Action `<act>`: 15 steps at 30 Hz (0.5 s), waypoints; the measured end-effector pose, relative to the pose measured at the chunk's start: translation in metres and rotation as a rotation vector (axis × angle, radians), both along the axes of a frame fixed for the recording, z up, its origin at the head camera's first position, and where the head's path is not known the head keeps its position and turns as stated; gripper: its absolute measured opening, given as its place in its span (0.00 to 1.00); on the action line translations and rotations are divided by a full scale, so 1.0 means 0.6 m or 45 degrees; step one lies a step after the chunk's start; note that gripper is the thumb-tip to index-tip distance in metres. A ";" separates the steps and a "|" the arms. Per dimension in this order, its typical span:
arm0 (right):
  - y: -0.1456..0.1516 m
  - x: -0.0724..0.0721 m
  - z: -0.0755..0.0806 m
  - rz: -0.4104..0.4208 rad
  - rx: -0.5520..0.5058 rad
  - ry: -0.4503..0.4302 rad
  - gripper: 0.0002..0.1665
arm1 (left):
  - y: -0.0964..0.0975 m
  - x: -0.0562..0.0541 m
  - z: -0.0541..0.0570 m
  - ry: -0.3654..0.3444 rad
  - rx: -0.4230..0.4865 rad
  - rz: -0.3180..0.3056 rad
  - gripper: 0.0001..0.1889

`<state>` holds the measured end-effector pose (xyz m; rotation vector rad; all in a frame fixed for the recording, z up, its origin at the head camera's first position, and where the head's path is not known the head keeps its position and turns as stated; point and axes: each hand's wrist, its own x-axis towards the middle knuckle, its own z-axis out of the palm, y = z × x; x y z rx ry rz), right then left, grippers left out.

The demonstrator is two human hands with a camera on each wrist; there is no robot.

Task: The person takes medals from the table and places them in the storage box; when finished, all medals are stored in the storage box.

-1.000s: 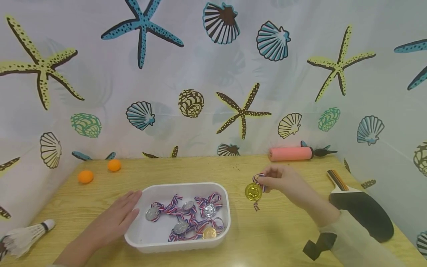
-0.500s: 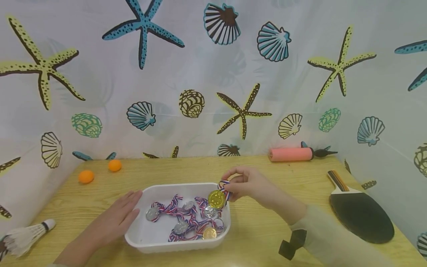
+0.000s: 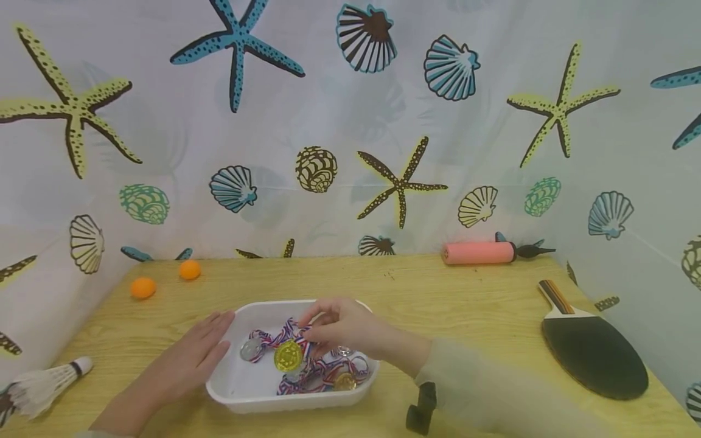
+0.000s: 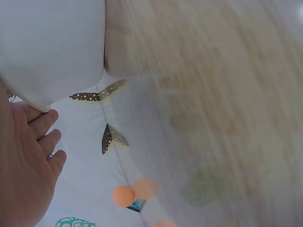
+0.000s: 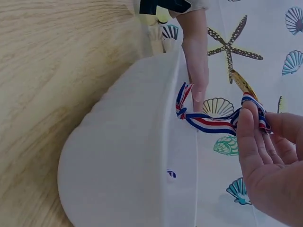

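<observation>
My right hand [image 3: 350,328] pinches the striped ribbon [image 5: 215,124] of a gold medal [image 3: 288,356], which hangs over a white plastic tub [image 3: 241,403]. Red, white and blue, the ribbon trails off to one side of the fingers in the right wrist view. Inside the tub lie several medals on tangled ribbons, among them a silver medal [image 3: 251,349] at the left and another gold medal [image 3: 345,382] at the front right; the right hand covers part of them. My left hand [image 3: 177,365] rests against the tub's left rim, its fingers nearly straight.
Two orange balls [image 3: 143,288] sit at the back left of the wooden table. A shuttlecock [image 3: 46,386] lies at the left edge. On the right are a table tennis paddle [image 3: 594,356] and a pink pump [image 3: 477,252] along the curtain.
My right hand has carried the gold medal leftward, from right of the tub to above its middle. The left hand has stayed at the rim.
</observation>
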<state>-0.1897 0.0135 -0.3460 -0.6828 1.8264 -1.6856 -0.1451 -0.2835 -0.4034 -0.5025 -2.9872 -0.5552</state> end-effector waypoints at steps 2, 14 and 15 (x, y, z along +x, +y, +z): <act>-0.016 0.005 -0.005 -0.003 -0.008 -0.011 0.08 | 0.001 0.000 0.000 0.010 0.004 -0.012 0.29; -0.092 0.008 -0.033 -0.047 -0.106 -0.067 0.08 | 0.001 0.000 0.002 0.009 0.013 -0.018 0.29; -0.098 0.008 -0.038 -0.052 -0.098 -0.062 0.08 | 0.001 0.000 0.002 0.011 0.012 -0.018 0.29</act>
